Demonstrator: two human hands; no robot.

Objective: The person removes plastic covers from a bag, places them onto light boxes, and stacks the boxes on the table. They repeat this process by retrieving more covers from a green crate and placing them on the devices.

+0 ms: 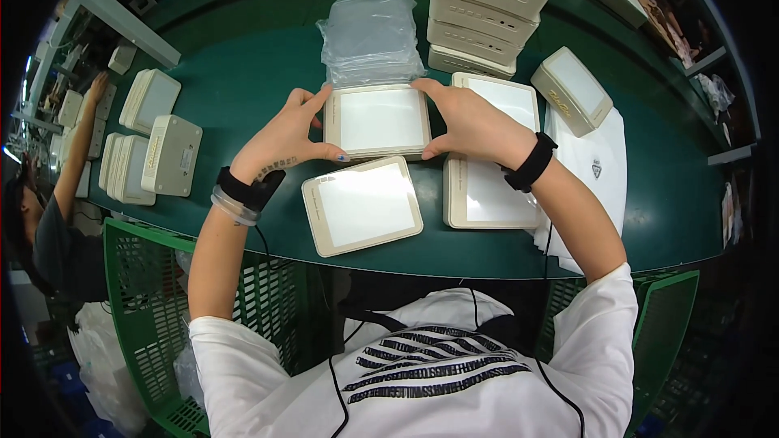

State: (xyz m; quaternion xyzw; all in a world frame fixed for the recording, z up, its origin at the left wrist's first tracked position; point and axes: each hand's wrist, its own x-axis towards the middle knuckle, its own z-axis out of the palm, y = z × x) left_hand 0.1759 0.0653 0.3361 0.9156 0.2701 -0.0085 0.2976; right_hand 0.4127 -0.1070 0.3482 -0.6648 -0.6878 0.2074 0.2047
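Both hands frame a flat beige device with a white front panel (383,120), lying panel-up on the green table. My left hand (288,131) grips its left end, thumb at the near edge and fingers at the far corner. On the right end, my right hand (473,120) curls the same way, thumb near and index finger far. A similar beige device (363,205) lies slightly turned just nearer to me. Two more, a far one (507,96) and a near one (497,195), lie partly under my right hand and wrist. Beyond the held device is a pile of clear plastic bags (369,36).
A tall stack of beige devices (484,12) stands at the back. One device (574,91) rests tilted by white sheets (596,162). Several stand upright at left (170,154). Green crates (154,308) sit below the table edge. Another person's arm (79,138) reaches in at far left.
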